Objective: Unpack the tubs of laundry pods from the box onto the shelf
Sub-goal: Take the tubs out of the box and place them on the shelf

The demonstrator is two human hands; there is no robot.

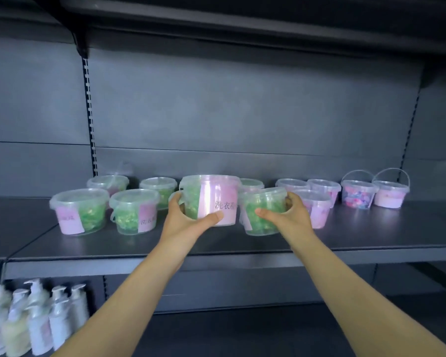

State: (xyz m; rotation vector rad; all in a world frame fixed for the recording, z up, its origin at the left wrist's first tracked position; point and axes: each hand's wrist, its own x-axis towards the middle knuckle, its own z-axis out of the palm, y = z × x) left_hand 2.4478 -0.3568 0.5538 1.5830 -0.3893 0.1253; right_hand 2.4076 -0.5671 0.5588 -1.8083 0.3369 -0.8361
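Note:
My left hand [184,217] grips a clear tub of green pods [211,199] with a pink label, held just above the grey shelf [165,243]. My right hand [286,215] grips a second green-pod tub [264,210], tilted, right beside the first. Several more lidded tubs stand on the shelf: green ones at the left [80,212] [135,210] and pink and mixed-colour ones at the right [358,193] [390,193]. The box is out of view.
The shelf's dark back panel [242,112] rises behind the tubs, with an upper shelf [242,19] overhead. White pump bottles [34,318] stand on the lower shelf at the bottom left. Bare shelf surface lies in front of the tubs and at the far left.

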